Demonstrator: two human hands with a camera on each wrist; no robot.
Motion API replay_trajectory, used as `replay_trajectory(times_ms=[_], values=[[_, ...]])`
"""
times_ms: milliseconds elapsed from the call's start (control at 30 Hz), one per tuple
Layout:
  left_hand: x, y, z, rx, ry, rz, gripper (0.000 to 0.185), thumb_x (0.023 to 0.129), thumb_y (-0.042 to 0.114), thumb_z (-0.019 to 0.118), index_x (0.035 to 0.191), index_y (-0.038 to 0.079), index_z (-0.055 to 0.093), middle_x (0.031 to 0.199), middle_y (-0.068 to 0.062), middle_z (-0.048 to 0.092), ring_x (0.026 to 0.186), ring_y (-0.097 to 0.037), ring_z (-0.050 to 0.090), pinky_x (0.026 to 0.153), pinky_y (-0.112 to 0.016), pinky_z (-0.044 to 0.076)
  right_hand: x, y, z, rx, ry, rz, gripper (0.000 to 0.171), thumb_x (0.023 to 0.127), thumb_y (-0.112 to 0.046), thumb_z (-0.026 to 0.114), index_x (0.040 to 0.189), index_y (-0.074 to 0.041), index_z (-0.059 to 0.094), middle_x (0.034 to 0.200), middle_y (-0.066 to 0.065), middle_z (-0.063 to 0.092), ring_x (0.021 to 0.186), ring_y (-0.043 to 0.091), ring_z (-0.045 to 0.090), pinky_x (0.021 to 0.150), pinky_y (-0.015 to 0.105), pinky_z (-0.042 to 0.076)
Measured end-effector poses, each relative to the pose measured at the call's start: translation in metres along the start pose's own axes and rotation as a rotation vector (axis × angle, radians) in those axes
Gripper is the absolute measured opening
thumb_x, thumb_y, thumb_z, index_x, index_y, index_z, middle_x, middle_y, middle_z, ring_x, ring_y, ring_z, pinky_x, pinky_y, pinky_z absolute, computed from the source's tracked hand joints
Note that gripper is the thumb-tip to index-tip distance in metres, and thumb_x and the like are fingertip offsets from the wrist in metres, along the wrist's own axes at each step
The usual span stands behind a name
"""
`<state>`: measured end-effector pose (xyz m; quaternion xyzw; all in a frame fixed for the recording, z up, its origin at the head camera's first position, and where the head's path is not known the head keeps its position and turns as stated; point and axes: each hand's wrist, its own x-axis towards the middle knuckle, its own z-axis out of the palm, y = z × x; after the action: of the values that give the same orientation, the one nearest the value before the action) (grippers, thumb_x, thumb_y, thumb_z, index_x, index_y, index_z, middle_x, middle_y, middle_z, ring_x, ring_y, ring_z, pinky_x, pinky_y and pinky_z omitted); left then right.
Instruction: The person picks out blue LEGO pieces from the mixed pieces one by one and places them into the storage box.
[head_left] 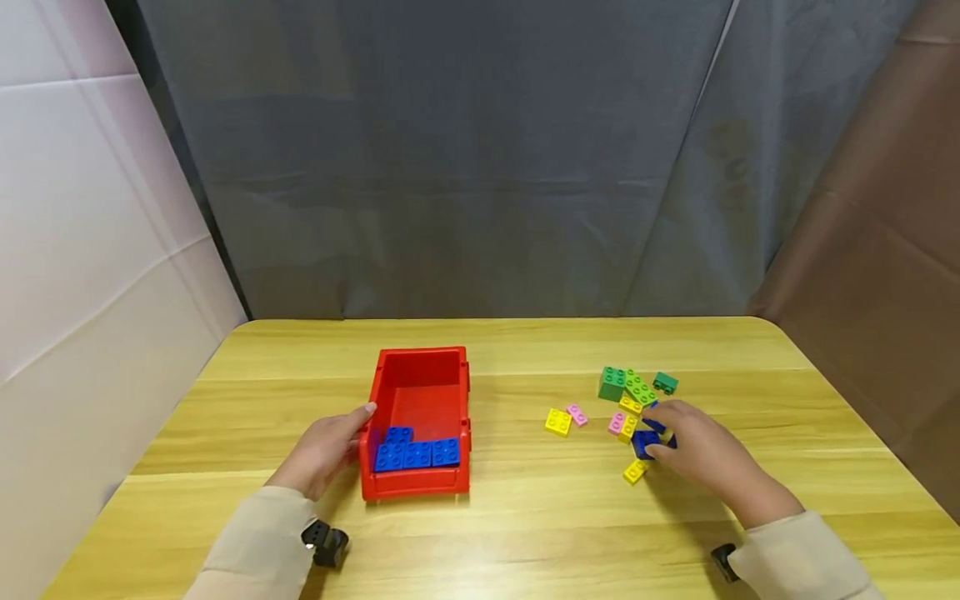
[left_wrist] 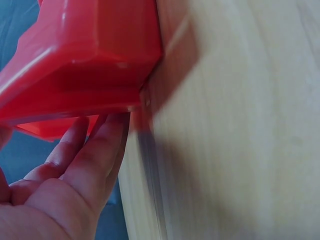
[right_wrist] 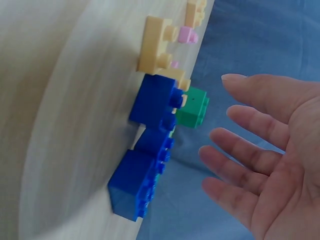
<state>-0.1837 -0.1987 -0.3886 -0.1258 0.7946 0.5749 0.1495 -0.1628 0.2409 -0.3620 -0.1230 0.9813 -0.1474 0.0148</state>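
right hand (right_wrist: 270,165) spread open over blue bricks (right_wrist: 150,150) — left hand (left_wrist: 75,185), fingers straight, against red bin (left_wrist: 80,60)

Glossy red plastic bin (head_left: 420,367); smooth plastic bricks (head_left: 628,388); matt wood-grain table (head_left: 525,517); grey cloth backdrop (head_left: 450,167).

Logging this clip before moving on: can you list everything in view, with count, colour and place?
bin: one, red, left of the table's middle.
blue bricks in the bin: a cluster, exact count unclear, at its near end.
loose bricks: a small pile, green, yellow, pink and blue, right of the bin.
yellow brick: one, at the pile's left edge.
table: one, pale wood.
curtain: grey, behind the table.
left hand: straight fingers against the bin's left wall.
right hand: over the blue bricks in the pile; the wrist view shows its fingers spread, not gripping.
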Motion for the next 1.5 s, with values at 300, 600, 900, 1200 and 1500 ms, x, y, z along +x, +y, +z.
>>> replay_trajectory(times_ms=[300,600,900,1200,1500], values=[[-0.001,0.0,-0.001,0.005,-0.004,-0.01,0.077,0.099,0.051,0.043,0.14,-0.013,0.036,0.14,-0.03,0.041,0.128,-0.043,0.041,0.11,-0.051,0.033,0.005,0.006,0.007,-0.019,-0.057,0.05,0.044,0.083,-0.013,0.075,0.122,0.001,0.063,0.128,0.028,0.055,0.117,0.046,0.052,0.093,0.058,0.046],[-0.002,-0.001,0.0,0.015,0.006,-0.001,0.077,0.098,0.052,0.044,0.139,-0.013,0.038,0.138,-0.03,0.044,0.125,-0.043,0.044,0.108,-0.051,0.037,0.01,0.008,0.011,-0.037,-0.096,0.038,0.039,0.082,-0.009,0.075,0.118,0.001,0.064,0.121,0.021,0.062,0.114,0.042,0.056,0.092,0.055,0.048],[0.0,0.0,-0.001,0.011,-0.003,-0.008,0.077,0.098,0.051,0.044,0.14,-0.013,0.035,0.141,-0.031,0.04,0.129,-0.045,0.04,0.109,-0.052,0.034,0.016,0.009,0.016,-0.071,-0.122,0.036,0.04,0.082,-0.01,0.075,0.119,0.001,0.065,0.12,0.021,0.063,0.112,0.042,0.057,0.091,0.056,0.047],[0.0,0.0,0.0,-0.004,0.001,-0.003,0.076,0.098,0.05,0.045,0.139,-0.014,0.037,0.139,-0.031,0.042,0.127,-0.044,0.043,0.109,-0.051,0.035,0.019,0.009,0.018,-0.099,-0.128,0.02,0.038,0.082,-0.008,0.075,0.117,0.003,0.065,0.118,0.021,0.063,0.111,0.043,0.058,0.09,0.055,0.049],[-0.002,0.0,0.0,-0.011,0.002,0.006,0.074,0.099,0.048,0.045,0.139,-0.015,0.037,0.139,-0.031,0.042,0.127,-0.044,0.042,0.109,-0.051,0.034,0.021,0.01,0.019,-0.084,-0.141,0.028,0.037,0.083,-0.006,0.073,0.118,0.003,0.065,0.118,0.022,0.063,0.112,0.044,0.057,0.091,0.054,0.049]])
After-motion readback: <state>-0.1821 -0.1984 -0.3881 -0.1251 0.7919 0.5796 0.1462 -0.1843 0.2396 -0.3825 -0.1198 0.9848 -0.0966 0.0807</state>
